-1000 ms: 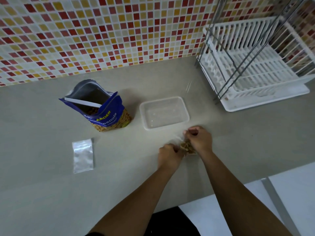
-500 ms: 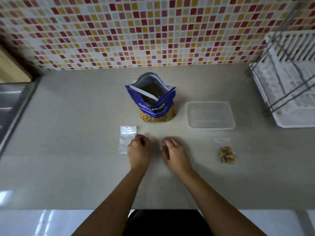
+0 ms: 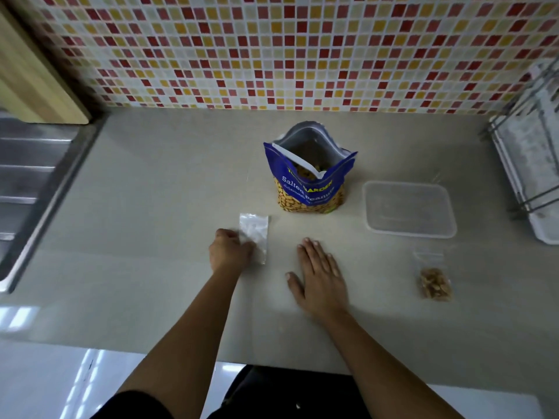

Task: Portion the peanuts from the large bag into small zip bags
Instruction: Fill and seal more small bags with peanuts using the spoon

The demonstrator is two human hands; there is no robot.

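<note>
Mosaic tiles in red, yellow and white back a pale kitchen bench, seen from above by a person standing at its near edge. Near the middle of the bench, toward the back edge, stands the large blue peanut bag, upright with its mouth open and peanuts visible inside. Toward the right end lies one small zip bag with peanuts in it, flat on the bench, so one portion looks done; whether its strip is pressed shut cannot be told. Just behind it sits a clear plastic tub, which looks empty. An empty zip bag lies flat just in front and to the left of the large bag, not yet filled, so at least this portion remains, and the large bag holds plenty more. The left hand is curled with its fingers on the near left corner of the empty bag, apparently starting to pick it up; how firm the hold is cannot be told. The right hand lies flat and spread, palm down on the bare bench, holding nothing, between the empty bag and the filled one and well apart from both. A steel sink lies at the bench's left end and a white dish rack at its right end.
</note>
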